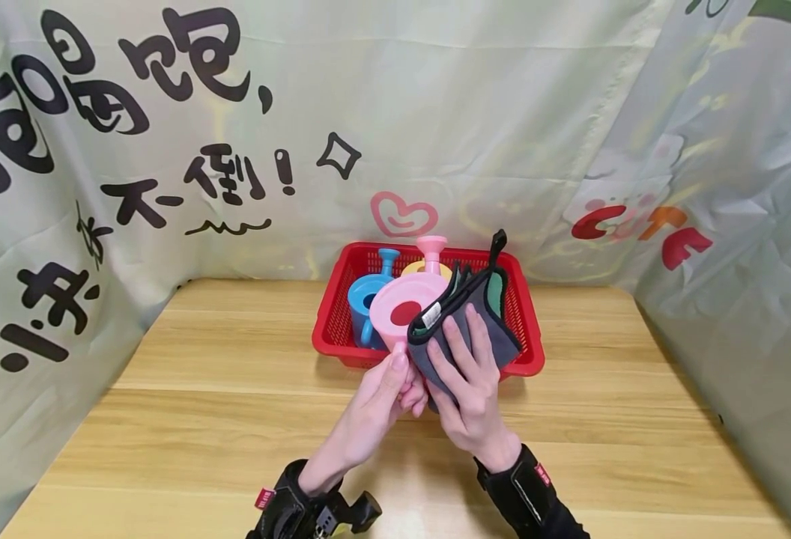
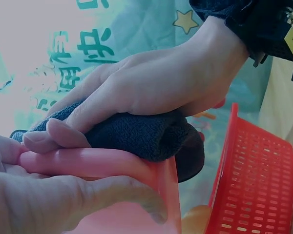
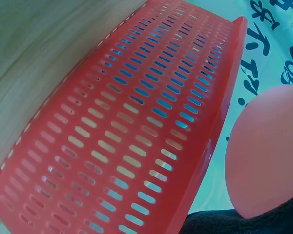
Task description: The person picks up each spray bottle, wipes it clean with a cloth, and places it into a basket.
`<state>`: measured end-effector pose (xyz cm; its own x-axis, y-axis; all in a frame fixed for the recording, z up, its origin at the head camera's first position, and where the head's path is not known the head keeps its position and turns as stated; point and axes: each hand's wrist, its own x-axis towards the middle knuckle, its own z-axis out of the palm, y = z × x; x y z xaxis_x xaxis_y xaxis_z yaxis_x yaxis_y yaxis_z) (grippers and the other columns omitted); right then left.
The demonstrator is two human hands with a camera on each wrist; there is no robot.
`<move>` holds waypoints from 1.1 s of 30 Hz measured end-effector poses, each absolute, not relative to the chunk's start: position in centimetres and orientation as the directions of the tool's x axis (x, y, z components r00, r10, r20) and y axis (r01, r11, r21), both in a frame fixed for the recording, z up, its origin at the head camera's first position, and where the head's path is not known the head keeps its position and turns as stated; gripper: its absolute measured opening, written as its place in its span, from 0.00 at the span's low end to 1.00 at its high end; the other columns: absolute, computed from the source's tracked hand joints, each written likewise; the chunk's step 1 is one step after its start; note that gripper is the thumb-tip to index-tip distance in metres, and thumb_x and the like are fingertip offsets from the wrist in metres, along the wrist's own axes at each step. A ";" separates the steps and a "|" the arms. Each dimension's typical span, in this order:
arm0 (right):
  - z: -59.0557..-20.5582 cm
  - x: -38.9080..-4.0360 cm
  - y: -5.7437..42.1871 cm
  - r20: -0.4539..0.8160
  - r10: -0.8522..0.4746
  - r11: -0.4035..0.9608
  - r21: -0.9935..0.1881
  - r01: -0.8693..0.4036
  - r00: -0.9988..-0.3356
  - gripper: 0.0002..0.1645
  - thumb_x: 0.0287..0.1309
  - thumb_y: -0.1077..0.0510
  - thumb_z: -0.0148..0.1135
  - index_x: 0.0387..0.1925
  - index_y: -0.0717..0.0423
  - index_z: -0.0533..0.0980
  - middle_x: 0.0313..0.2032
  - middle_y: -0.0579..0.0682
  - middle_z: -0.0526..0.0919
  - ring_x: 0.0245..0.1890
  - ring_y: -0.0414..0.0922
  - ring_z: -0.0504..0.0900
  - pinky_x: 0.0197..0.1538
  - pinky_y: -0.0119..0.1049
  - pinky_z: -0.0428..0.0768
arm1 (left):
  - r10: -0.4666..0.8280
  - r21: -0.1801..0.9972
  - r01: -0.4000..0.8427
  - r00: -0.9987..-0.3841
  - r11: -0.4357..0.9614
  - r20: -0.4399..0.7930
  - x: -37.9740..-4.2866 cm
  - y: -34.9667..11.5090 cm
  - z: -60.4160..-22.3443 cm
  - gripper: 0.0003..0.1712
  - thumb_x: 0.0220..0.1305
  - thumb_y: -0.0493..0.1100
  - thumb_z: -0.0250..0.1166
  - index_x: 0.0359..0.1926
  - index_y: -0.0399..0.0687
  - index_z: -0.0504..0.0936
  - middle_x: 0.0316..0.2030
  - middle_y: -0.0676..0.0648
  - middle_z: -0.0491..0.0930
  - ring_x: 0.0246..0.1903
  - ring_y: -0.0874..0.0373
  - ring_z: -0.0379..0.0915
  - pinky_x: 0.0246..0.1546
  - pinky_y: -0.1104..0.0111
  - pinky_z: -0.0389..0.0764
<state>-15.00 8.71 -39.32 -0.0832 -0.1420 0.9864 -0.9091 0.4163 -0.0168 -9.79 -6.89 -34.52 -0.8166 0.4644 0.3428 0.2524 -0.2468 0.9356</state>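
A pink watering can [image 1: 385, 307], its spout pointing away, is held over the front of the red basket [image 1: 533, 352]. My left hand [image 1: 385, 389] grips the can's handle, with the thumb on top. On the can's right side lies a folded dark grey cloth [image 1: 496, 340] with black edging, a green inner face and a white label. My right hand [image 1: 470, 385] presses on this cloth with its fingers spread and nearly straight. In the left wrist view, a rolled edge of the cloth [image 2: 136, 136] sits right against the pink handle.
A blue watering can [image 1: 359, 311] stands in the basket's left side, with a yellow item [image 1: 412, 267] behind it. The basket rests on a wooden table [image 1: 234, 397] near its back edge. Printed fabric [image 1: 490, 112] hangs behind and along both sides.
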 end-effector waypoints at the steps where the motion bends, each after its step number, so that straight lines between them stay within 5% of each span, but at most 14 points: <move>1: -39.3 -15.1 8.8 0.986 -0.137 0.406 -0.030 -0.913 -0.093 0.28 0.73 0.52 0.50 0.71 0.50 0.69 0.75 0.51 0.64 0.78 0.58 0.56 0.80 0.51 0.54 | 0.464 0.936 0.255 -0.817 -0.243 0.343 -9.8 -6.9 -34.5 0.25 0.83 0.49 0.35 0.33 0.32 0.58 0.25 0.44 0.60 0.28 0.62 0.65 0.35 0.75 0.70; 5: -39.2 -15.3 9.3 0.980 -0.094 0.300 -0.139 -0.944 -0.175 0.29 0.72 0.54 0.50 0.72 0.53 0.66 0.76 0.54 0.63 0.78 0.56 0.57 0.79 0.47 0.58 | 0.475 0.933 0.285 -0.804 -0.220 0.358 -9.8 -6.9 -34.6 0.25 0.83 0.48 0.33 0.31 0.33 0.58 0.23 0.40 0.58 0.26 0.60 0.64 0.33 0.73 0.70; 11: -38.8 -14.7 10.6 0.899 -0.029 0.042 -0.435 -0.899 -0.437 0.41 0.60 0.75 0.45 0.74 0.54 0.62 0.77 0.52 0.60 0.78 0.48 0.60 0.76 0.36 0.63 | 0.508 0.937 0.326 -0.790 -0.127 0.344 -9.9 -7.1 -34.7 0.24 0.83 0.48 0.34 0.31 0.37 0.60 0.22 0.38 0.59 0.26 0.59 0.67 0.33 0.72 0.72; 13: -38.8 -14.6 10.8 0.883 -0.028 0.025 -0.468 -0.883 -0.468 0.45 0.56 0.78 0.43 0.75 0.53 0.61 0.77 0.51 0.60 0.78 0.46 0.60 0.76 0.35 0.63 | 0.515 0.939 0.327 -0.789 -0.111 0.335 -9.9 -7.2 -34.7 0.24 0.83 0.48 0.35 0.31 0.38 0.61 0.22 0.39 0.59 0.26 0.60 0.67 0.34 0.72 0.72; 15: -38.8 -14.8 10.8 0.895 -0.033 0.035 -0.443 -0.896 -0.444 0.41 0.60 0.75 0.45 0.75 0.53 0.62 0.77 0.52 0.60 0.78 0.48 0.60 0.77 0.36 0.63 | 0.519 0.937 0.333 -0.785 -0.106 0.338 -9.9 -7.2 -34.7 0.24 0.83 0.48 0.35 0.31 0.37 0.61 0.22 0.38 0.60 0.26 0.60 0.67 0.34 0.72 0.73; 21: -39.0 -15.6 10.0 0.980 -0.082 0.248 -0.154 -0.957 -0.179 0.30 0.72 0.56 0.50 0.73 0.55 0.65 0.76 0.57 0.61 0.78 0.55 0.58 0.78 0.44 0.61 | 0.494 0.936 0.311 -0.795 -0.167 0.352 -10.0 -7.1 -34.6 0.25 0.83 0.48 0.32 0.30 0.35 0.59 0.23 0.39 0.58 0.27 0.59 0.66 0.34 0.73 0.72; 24: -39.2 -15.5 9.4 0.986 -0.128 0.345 -0.054 -0.937 -0.104 0.29 0.72 0.53 0.50 0.72 0.52 0.66 0.76 0.54 0.62 0.78 0.58 0.56 0.80 0.49 0.57 | 0.473 0.936 0.284 -0.808 -0.208 0.350 -10.0 -7.0 -34.7 0.25 0.83 0.48 0.33 0.31 0.34 0.59 0.24 0.42 0.59 0.27 0.60 0.65 0.35 0.74 0.71; 33: -39.6 -14.9 8.7 0.980 -0.178 0.426 -0.003 -0.905 -0.087 0.27 0.72 0.52 0.50 0.69 0.51 0.71 0.75 0.52 0.64 0.78 0.59 0.55 0.80 0.52 0.51 | 0.479 0.934 0.246 -0.807 -0.260 0.346 -10.2 -7.3 -34.8 0.23 0.83 0.50 0.37 0.38 0.31 0.60 0.27 0.49 0.62 0.30 0.63 0.66 0.38 0.76 0.72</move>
